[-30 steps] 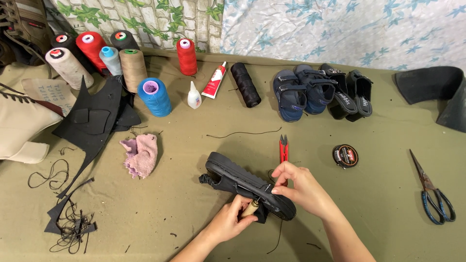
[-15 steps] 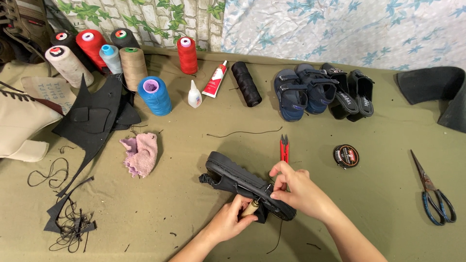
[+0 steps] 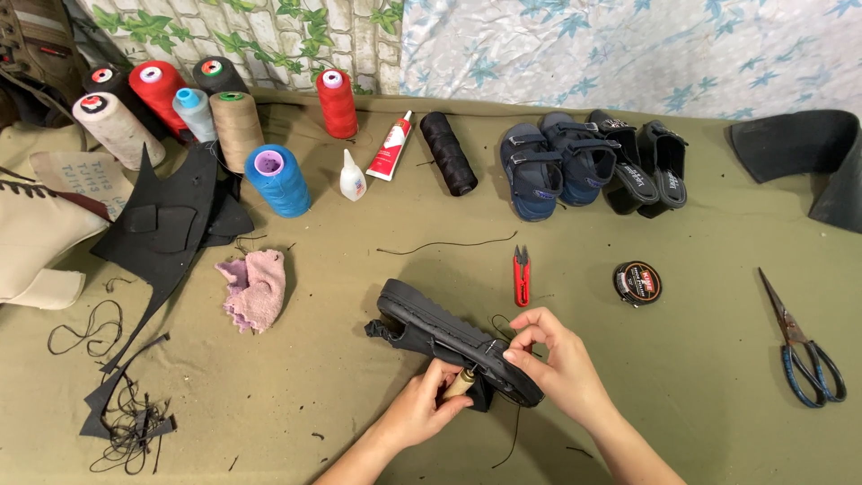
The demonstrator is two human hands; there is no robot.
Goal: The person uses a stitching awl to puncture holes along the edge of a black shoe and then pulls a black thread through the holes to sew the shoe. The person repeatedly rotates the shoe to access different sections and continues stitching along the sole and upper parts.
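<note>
Hands grip one black sandal — left hand closed on a wooden-handled awl, right hand pinching thread; eight thread spools far left, four sandals far.

Small shoe-repair workshop, prob. home-run: olive cloth-covered table w/ thread cones, glue tube, scissors, thread snips, sandals, black offcuts; patterned fabric backdrop.

We see only the wooden handle of the tool in our left hand; its tip hides behind the black sandal, and the cream boot is cut by the left edge
</note>
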